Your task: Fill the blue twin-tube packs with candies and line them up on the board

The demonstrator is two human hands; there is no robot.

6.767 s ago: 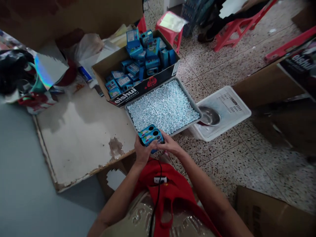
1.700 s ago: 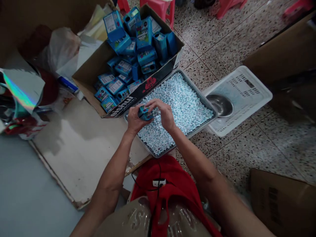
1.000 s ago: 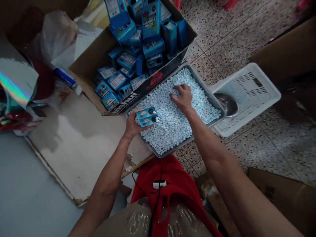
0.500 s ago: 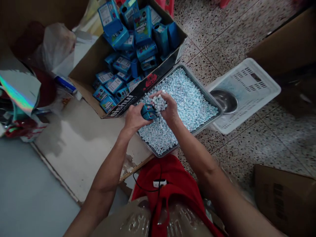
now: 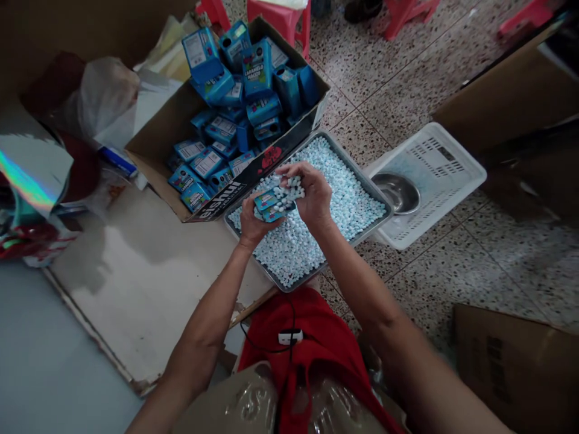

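My left hand (image 5: pixel 254 224) is wrapped round small blue candy boxes (image 5: pixel 266 200), apparently two side by side, held over the near left part of a grey tray (image 5: pixel 357 240). Pale blue and white candies (image 5: pixel 298 250) fill this tray. Close against the boxes, my right hand (image 5: pixel 313 190) is curled round a scoop of the same candies, and some of them spill across the box tops. The boxes' lower parts are hidden by my left fingers.
A cardboard carton (image 5: pixel 156 181) full of blue candy boxes stands behind the tray. To the right, a white plastic basket (image 5: pixel 456 175) holds a metal bowl (image 5: pixel 398 193). Red stools (image 5: pixel 280 21) are at the back. A brown carton (image 5: pixel 511 361) stands at lower right.
My right hand has tipped over the boxes, and candies from it now lie across their tops. My left hand has turned the boxes slightly and still holds them. The view has shifted a little.
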